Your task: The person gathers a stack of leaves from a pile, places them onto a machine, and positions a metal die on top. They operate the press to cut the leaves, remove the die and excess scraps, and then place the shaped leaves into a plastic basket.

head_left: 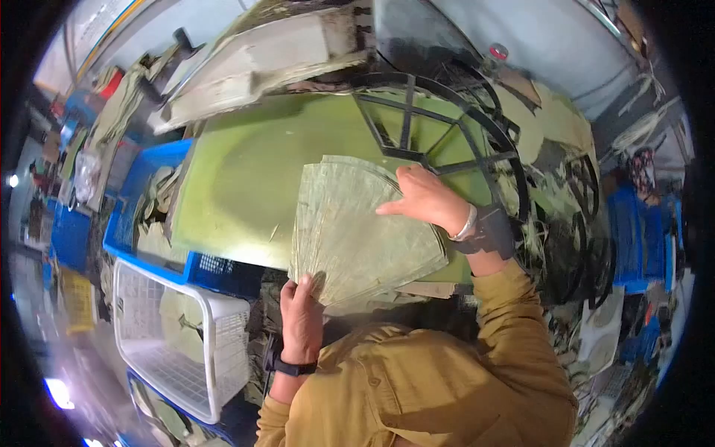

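Observation:
A stack of thin, pale green fan-shaped sheets [365, 231] is spread over the front of a green board [246, 171]. Its narrow end is pinched between the thumb and fingers of my left hand [301, 320], which wears a black wristband. My right hand [428, 200] lies at the upper right of the sheets, near their curved edge. Its thumb stretches over the top sheet, apart from the forefinger; the other fingers are partly hidden. Just beyond that hand, a black fan-shaped frame [407, 112] with ribs rests on the board.
To the left are a blue crate [119, 223] with scraps and a white plastic basket [212, 350]. Pale boards [261, 63] lie along the back. Dark curved strips [577, 261] and green scraps crowd the right side. Farther right stand blue crates [637, 238].

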A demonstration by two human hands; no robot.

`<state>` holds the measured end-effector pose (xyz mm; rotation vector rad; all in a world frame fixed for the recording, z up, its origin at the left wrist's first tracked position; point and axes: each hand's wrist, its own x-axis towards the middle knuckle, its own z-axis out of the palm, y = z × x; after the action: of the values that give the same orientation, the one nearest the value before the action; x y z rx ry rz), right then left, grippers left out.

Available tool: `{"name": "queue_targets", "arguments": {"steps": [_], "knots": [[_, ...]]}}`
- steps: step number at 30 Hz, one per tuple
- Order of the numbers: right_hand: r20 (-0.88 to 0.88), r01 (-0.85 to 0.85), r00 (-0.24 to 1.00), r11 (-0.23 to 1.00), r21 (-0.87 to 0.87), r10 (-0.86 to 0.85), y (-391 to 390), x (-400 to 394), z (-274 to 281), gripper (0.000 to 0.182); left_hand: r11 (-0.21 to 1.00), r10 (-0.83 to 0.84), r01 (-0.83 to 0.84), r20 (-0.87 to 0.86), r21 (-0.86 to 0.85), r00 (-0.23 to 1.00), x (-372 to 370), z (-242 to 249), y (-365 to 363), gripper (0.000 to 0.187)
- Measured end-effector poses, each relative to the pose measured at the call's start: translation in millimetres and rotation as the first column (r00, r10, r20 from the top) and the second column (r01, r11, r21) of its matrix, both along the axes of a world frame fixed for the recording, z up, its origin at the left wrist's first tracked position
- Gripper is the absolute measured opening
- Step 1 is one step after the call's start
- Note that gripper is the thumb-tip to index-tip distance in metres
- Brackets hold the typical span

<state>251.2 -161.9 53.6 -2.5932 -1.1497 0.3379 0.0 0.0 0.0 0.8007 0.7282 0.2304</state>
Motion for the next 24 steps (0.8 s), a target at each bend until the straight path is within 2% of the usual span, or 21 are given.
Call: {"name": "queue_targets", "arguments": {"steps": [2, 3, 5, 6, 9, 10, 11, 12, 13, 14, 15, 16, 17, 18, 19, 21, 22, 23, 24], "knots": [[-0.313, 0.029, 0.949, 1.000, 0.005, -0.026, 0.1, 0.8, 3.2, 0.068, 0.990, 0.130, -0.131, 0.025, 0.051, 0.991, 8.4, 3.2, -13.3, 0.053], [-0.183, 0.019, 0.983, 0.998, -0.056, -0.029, 5.3, 7.4, 23.6, 0.068, 0.989, 0.149, -0.146, 0.147, -0.031, 0.978, 27.6, -17.4, -14.5, 0.053], [-0.194, 0.024, 0.981, 0.999, 0.042, -0.015, 20.7, -21.1, 9.8, 0.067, 0.979, 0.205, -0.203, 0.108, -0.025, 0.973, 8.1, -28.3, -1.2, 0.044], [-0.184, 0.044, 0.983, 0.970, 0.238, 0.001, 29.5, -49.4, -9.6, 0.064, 0.978, 0.203, -0.198, 0.079, -0.064, 0.976, -19.8, -21.2, 9.8, 0.043], [-0.257, 0.056, 0.966, 0.953, 0.297, 0.023, 47.8, -73.1, -15.0, 0.059, 0.981, 0.183, -0.173, 0.118, -0.089, 0.976, -47.0, -15.4, 28.9, 0.044], [-0.254, 0.015, 0.965, 0.957, 0.290, 0.062, 52.5, -83.7, -11.6, 0.059, 0.969, 0.246, -0.240, 0.144, -0.063, 0.958, -55.3, -11.0, 32.8, 0.041], [-0.434, 0.149, 0.898, 0.880, 0.450, 0.070, 59.9, -93.7, -5.3, 0.050, 0.953, 0.302, -0.294, 0.164, -0.070, 0.939, -62.7, -9.9, 39.6, 0.041], [-0.611, 0.300, 0.780, 0.777, 0.554, 0.134, 71.1, -104.1, -3.2, 0.042, 0.938, 0.333, -0.304, 0.186, -0.166, 0.925, -76.1, -4.9, 49.6, 0.041], [-0.569, 0.357, 0.814, 0.670, 0.650, 0.119, 84.0, -102.2, -27.8, 0.032, 0.907, 0.390, -0.337, 0.205, -0.251, 0.898, -95.5, -0.5, 59.4, 0.040], [-0.672, 0.470, 0.727, 0.611, 0.637, 0.140, 99.0, -119.3, -7.9, 0.033, 0.873, 0.468, -0.413, 0.208, -0.261, 0.859, -110.0, -0.4, 68.2, 0.040], [-0.711, 0.486, 0.680, 0.614, 0.622, 0.182, 111.0, -128.1, -11.5, 0.030, 0.865, 0.487, -0.416, 0.270, -0.281, 0.830, -123.1, -3.4, 81.7, 0.046], [-0.771, 0.476, 0.578, 0.656, 0.585, 0.268, 126.2, -136.5, -21.3, 0.028, 0.832, 0.534, -0.421, 0.318, -0.361, 0.784, -134.2, 8.5, 91.4, 0.046], [-0.869, 0.529, 0.048, 0.726, 0.440, 0.492, 129.9, -134.8, -54.8, 0.037, 0.806, 0.569, -0.406, 0.372, -0.432, 0.733, -143.3, 20.1, 100.2, 0.046], [-0.741, 0.482, -0.067, 0.672, 0.563, 0.668, 131.5, -151.5, -88.8, 0.046, 0.784, 0.615, -0.472, 0.402, -0.403, 0.678, -151.2, 19.9, 111.1, 0.045], [-0.731, 0.422, -0.123, 0.701, 0.574, 0.672, 157.4, -175.3, -86.4, 0.046, 0.754, 0.656, -0.524, 0.441, -0.395, 0.612, -157.0, 27.4, 119.3, 0.043], [-0.584, 0.033, 0.292, 0.602, 0.798, 0.758, 196.3, -238.5, -60.0, 0.064, 0.660, 0.746, -0.659, 0.419, -0.362, 0.517, -165.2, 36.3, 139.3, 0.039], [-0.690, 0.230, 0.180, 0.652, 0.722, 0.701, 215.4, -258.0, -43.3, 0.065, 0.614, 0.763, -0.732, 0.458, -0.295, 0.456, -165.5, 40.8, 143.8, 0.040], [-0.931, 0.491, 0.096, 0.797, 0.351, 0.352, 235.3, -276.8, -26.7, 0.054, 0.567, 0.763, -0.791, 0.508, -0.228, 0.400, -171.6, 42.4, 150.9, 0.042], [-0.839, 0.554, 0.074, 0.678, 0.484, 0.539, 267.0, -301.8, -15.6, 0.050, 0.538, 0.756, -0.819, 0.546, -0.202, 0.361, -178.7, 45.4, 160.5, 0.044]]}}
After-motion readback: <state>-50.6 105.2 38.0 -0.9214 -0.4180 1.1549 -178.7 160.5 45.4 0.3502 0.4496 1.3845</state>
